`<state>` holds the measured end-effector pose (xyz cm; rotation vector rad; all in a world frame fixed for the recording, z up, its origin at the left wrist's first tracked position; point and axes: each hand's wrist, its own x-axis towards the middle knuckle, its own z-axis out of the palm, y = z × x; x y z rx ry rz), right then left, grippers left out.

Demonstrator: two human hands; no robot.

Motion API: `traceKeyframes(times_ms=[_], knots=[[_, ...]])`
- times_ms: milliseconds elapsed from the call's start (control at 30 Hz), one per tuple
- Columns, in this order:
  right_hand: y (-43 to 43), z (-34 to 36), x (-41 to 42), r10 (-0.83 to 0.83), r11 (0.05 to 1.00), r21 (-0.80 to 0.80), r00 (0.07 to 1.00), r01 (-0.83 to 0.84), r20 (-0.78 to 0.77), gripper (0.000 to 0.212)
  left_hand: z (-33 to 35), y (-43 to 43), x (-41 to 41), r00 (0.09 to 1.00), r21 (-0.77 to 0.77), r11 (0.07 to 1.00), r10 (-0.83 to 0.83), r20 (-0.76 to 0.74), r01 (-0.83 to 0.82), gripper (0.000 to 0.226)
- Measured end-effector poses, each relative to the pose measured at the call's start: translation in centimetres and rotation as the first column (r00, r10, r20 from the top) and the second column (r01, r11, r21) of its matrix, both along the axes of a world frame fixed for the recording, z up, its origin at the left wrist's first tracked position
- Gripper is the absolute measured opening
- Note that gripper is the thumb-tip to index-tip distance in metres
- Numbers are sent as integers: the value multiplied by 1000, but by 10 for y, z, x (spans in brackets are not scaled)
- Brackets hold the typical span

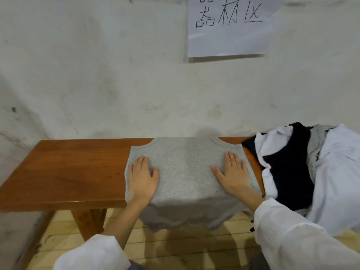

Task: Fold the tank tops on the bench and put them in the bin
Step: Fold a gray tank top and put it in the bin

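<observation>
Here, my left hand (142, 177) and right hand (232, 173) lay flat, fingers spread, pressing the grey tank top (185, 168) onto the bench (68, 168), its hem overhanging the near edge.

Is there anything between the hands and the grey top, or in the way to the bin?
Nothing is between them: the left hand and the right hand both lie flat directly on the grey tank top on the bench. The bin is not in view, so the way to it cannot be judged.
</observation>
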<state>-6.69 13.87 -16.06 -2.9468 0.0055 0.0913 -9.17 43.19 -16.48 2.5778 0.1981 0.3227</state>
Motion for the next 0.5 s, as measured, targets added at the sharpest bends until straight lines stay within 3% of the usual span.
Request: traceKeyframes(times_ms=[100,133,200,267,300,400,500], knots=[[-7,7,2,-1,985,170,1000,6,-29,82,14,4,-7,991,-408,909,124,58,-90,36],[-11,12,-1,-29,958,287,1000,25,11,70,20,2,-13,986,-415,906,140,94,-89,32],[-10,25,-15,-104,887,461,982,21,155,41,28,-3,-27,974,-279,960,75,214,-13,23],[-5,36,-41,-103,859,509,953,-60,286,15,27,-14,-52,966,-183,974,-86,244,133,15],[-2,36,-57,-63,858,504,953,-100,297,20,20,-19,-66,962,-133,969,-177,208,208,12],[5,16,-93,101,860,495,992,-127,79,33,-10,-30,-101,920,37,923,-384,80,382,12],[0,-19,-106,82,865,501,976,30,-200,30,-47,-22,-109,954,-20,965,-262,-148,262,14]])
